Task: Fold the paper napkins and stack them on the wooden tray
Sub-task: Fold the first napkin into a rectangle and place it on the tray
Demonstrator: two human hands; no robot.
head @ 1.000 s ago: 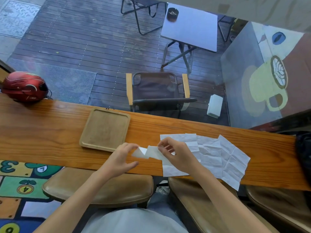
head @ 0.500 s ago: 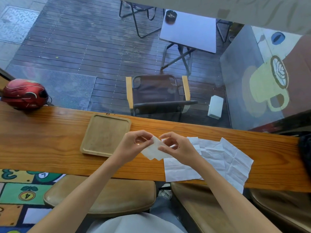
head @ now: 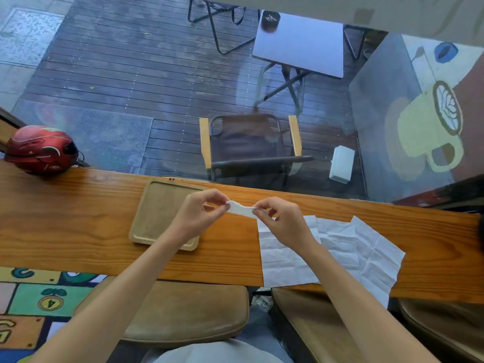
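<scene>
A folded white napkin (head: pixel 240 209) hangs in the air above the wooden counter, seen almost edge-on. My left hand (head: pixel 195 217) pinches its left end and my right hand (head: pixel 281 221) pinches its right end. The wooden tray (head: pixel 157 213) lies on the counter under and left of my left hand, with nothing on it. Several unfolded white napkins (head: pixel 337 252) lie overlapping on the counter to the right, partly over the near edge.
A red helmet (head: pixel 42 149) sits at the counter's far left. The counter (head: pixel 65 218) runs along a window; chairs and a table stand outside. Padded stools (head: pixel 183 313) are below the near edge. A dark object (head: pixel 480 231) shows at the right edge.
Both hands lifted the folded napkin off the counter, higher and farther from me, turning it nearly edge-on. The loose napkins stayed where they were.
</scene>
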